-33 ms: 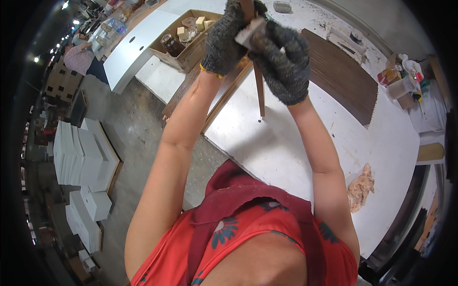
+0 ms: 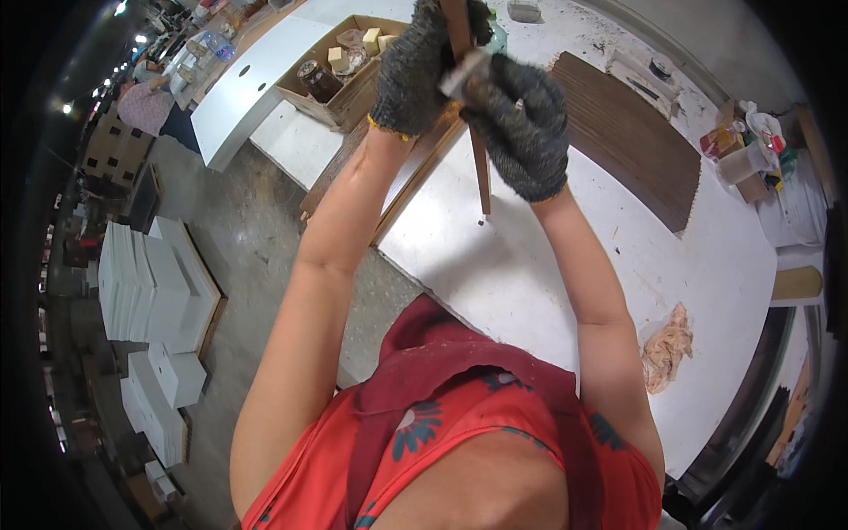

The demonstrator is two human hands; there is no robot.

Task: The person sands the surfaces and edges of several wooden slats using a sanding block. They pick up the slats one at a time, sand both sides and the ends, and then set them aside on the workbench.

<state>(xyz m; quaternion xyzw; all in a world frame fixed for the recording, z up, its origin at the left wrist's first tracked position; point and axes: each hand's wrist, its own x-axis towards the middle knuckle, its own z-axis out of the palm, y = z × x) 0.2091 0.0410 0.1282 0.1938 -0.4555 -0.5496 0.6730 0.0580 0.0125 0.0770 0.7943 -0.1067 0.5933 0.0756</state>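
Both my hands wear dark knitted gloves and are raised over the far part of the white worktable (image 2: pixel 521 283). My left hand (image 2: pixel 408 84) is closed around a narrow brown wooden strip (image 2: pixel 480 168), which slants down toward the tabletop. Pinched in my right hand (image 2: pixel 526 128) is a small greyish-white block (image 2: pixel 465 76), possibly a sanding block. It lies across the strip, just right of my left hand. Gloves hide the strip's upper part and much of the block.
An open wooden box (image 2: pixel 343 113) with pale blocks and a dark jar stands beyond my left forearm. Right of my hands lies a dark brown grained panel (image 2: pixel 632 146). A crumpled cloth (image 2: pixel 669 349) rests beside my right elbow. White panels (image 2: pixel 146 287) are stacked at left; a person (image 2: pixel 146 110) is farther off.
My right hand and the pale block have shifted slightly toward me along the strip. My left hand keeps its grip and has barely moved.
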